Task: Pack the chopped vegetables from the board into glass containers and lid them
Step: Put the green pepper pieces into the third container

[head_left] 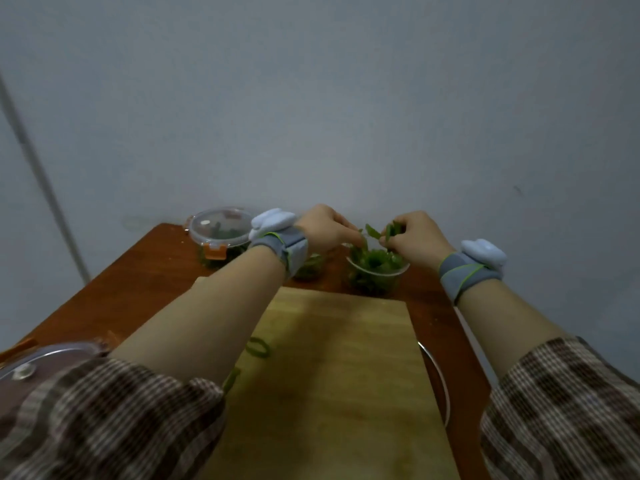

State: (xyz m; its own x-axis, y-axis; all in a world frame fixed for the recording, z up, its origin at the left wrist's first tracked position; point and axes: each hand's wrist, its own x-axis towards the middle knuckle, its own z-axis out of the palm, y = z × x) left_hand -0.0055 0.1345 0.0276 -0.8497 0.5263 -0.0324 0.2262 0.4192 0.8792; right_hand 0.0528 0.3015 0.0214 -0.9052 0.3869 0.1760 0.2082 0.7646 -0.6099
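Observation:
An open glass container heaped with chopped green vegetables stands just beyond the wooden cutting board. My left hand and my right hand hover over its rim, each pinching green vegetable pieces. Two green pieces lie on the board's left part, by my left forearm. A lidded round glass container with orange clips and greens inside stands at the back left. Another small container with greens is mostly hidden behind my left wrist.
The brown table ends at a grey wall right behind the containers. A round clear lid lies at the near left, partly under my sleeve. A metal rim shows along the board's right edge.

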